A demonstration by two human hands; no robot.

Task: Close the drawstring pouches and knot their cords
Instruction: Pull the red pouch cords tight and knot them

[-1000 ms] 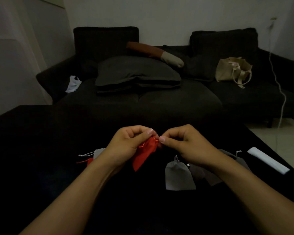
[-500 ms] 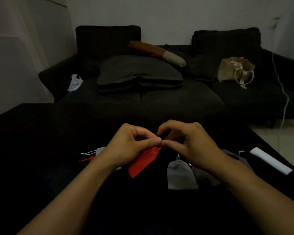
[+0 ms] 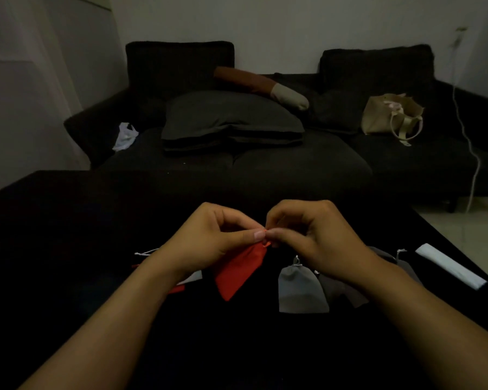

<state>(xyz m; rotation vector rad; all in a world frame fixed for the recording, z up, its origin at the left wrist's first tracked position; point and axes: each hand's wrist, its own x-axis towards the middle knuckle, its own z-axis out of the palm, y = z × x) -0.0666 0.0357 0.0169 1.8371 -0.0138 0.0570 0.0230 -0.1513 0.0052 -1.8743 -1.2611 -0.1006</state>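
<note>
At the far left of the dark counter [image 3: 68,249] we see a white cord end [image 3: 144,252] and slivers of a grey and a red pouch [image 3: 178,289] poking out from under the left wrist; how many lie there we cannot tell.

Our left hand [image 3: 209,243] sits left of centre, its grip narrow, thumb and forefinger pinching the cord at the neck of the red pouch [image 3: 240,273]. That pouch hangs just below centre, raised off the counter as far as we can judge, its mouth gathered and pointing up right.

Our right hand [image 3: 310,237] meets the left at the centre, its grip also narrow, pinching the same red cord [image 3: 266,243] right beside the left thumb. We judge a knot is being worked; whether it is tight is too small to tell.

The pouch looks light, soft and limp, so it will sag and swing. The thin cord is the place to hold, close to the neck, with fingertips only; it may slip.

Right of centre one light grey pouch [image 3: 300,289] lies flat with its top drawn in. Darker grey pouches [image 3: 341,288] lie partly under the right wrist, at least two. At the right edge lies one white strip [image 3: 448,267].
</note>
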